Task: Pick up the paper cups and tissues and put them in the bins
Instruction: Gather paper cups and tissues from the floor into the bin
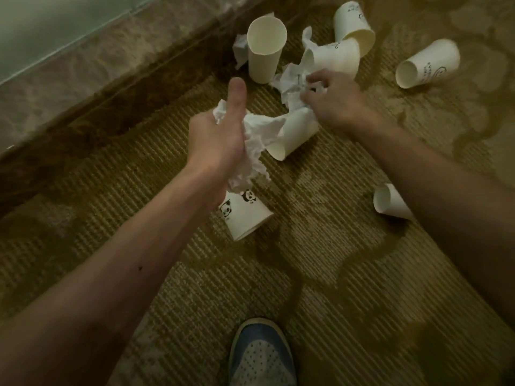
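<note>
**Loose tissue, and cups ready to roll**

The left hand is curled round a wad of tissue, thumb sticking up; a long tail hangs free below the fist and could slip out. The right hand pinches a crumpled tissue on the carpet, fingers bent. A tug there may nudge the fallen cup just beside it. That cup lies on its side between the hands, its long axis slanting away to the right and its mouth facing near-left. No bin is in sight.
</note>
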`<state>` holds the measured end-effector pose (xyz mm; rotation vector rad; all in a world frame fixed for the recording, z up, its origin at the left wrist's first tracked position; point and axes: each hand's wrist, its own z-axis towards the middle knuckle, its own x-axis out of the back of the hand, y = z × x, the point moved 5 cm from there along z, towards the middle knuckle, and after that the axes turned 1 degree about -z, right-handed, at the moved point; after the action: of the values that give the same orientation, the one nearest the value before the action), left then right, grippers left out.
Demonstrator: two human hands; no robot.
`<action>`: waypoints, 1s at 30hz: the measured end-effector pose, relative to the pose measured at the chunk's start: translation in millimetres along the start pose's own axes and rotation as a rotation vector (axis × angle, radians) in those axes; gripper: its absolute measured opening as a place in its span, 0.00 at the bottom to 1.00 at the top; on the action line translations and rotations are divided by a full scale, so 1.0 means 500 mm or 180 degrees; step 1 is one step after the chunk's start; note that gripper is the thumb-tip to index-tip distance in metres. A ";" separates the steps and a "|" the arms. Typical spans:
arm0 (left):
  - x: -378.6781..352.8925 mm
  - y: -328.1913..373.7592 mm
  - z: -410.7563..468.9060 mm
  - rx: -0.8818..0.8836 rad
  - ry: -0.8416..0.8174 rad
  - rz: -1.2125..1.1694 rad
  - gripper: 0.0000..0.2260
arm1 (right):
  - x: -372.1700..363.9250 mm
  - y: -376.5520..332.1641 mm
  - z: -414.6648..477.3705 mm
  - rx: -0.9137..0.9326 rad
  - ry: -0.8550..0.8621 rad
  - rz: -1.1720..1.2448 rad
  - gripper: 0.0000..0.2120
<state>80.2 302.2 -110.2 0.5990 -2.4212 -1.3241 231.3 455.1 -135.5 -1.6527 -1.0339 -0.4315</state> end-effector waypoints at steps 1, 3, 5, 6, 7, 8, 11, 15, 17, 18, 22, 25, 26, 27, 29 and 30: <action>0.003 0.000 0.006 0.0025 0.0006 0.0018 0.27 | -0.014 -0.002 0.016 0.0029 -0.0185 -0.0067 0.22; 0.009 -0.001 0.019 0.0077 0.0003 0.0009 0.24 | -0.038 -0.015 0.044 0.0162 -0.0442 -0.0182 0.23; 0.016 -0.005 0.035 0.0111 -0.0003 -0.0025 0.22 | -0.053 -0.033 0.067 0.0380 -0.0495 -0.0413 0.24; 0.020 -0.008 0.042 0.0145 0.0006 -0.0016 0.21 | -0.057 -0.041 0.077 0.0468 -0.0466 -0.0518 0.26; 0.022 -0.013 0.049 0.0199 0.0014 0.0014 0.21 | -0.061 -0.046 0.084 0.0537 -0.0405 -0.0588 0.28; 0.024 -0.020 0.057 0.0274 -0.0002 0.0049 0.21 | -0.063 -0.047 0.092 0.0590 -0.0327 -0.0633 0.30; 0.019 -0.037 0.074 0.0491 -0.0088 0.0055 0.28 | -0.073 -0.045 0.113 0.0580 -0.0238 -0.0802 0.33; 0.016 -0.045 0.089 0.0502 -0.0013 -0.0052 0.22 | -0.083 -0.036 0.123 0.0523 -0.0247 -0.0949 0.26; 0.017 -0.045 0.094 0.0473 0.0054 0.0006 0.19 | -0.077 -0.032 0.128 0.0581 -0.0126 -0.0942 0.24; 0.018 -0.046 0.097 0.0462 0.0080 0.0026 0.20 | -0.073 -0.030 0.130 0.0595 -0.0079 -0.0983 0.23; 0.026 -0.045 0.095 0.0239 0.0243 0.0199 0.20 | -0.057 -0.030 0.133 0.0605 -0.0039 -0.0853 0.22; 0.034 -0.040 0.098 0.0127 0.0311 0.0181 0.21 | -0.042 -0.044 0.110 0.0738 -0.0065 -0.0370 0.14; 0.034 -0.038 0.099 0.0135 0.0252 0.0061 0.21 | -0.037 -0.049 0.098 0.0762 -0.0102 -0.0170 0.13; 0.033 -0.035 0.101 0.0134 0.0187 -0.0062 0.21 | -0.031 -0.055 0.086 0.0781 -0.0153 0.0090 0.13; 0.031 -0.028 0.102 0.0075 0.0116 -0.0184 0.20 | -0.019 -0.064 0.061 0.0704 -0.0307 0.0784 0.10; 0.029 -0.025 0.102 0.0035 0.0097 -0.0183 0.20 | -0.014 -0.070 0.046 0.0629 -0.0446 0.1165 0.07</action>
<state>46.9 325.3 -146.3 0.6915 -2.4052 -1.3153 194.5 474.2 -127.9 -1.6639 -0.8207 0.0282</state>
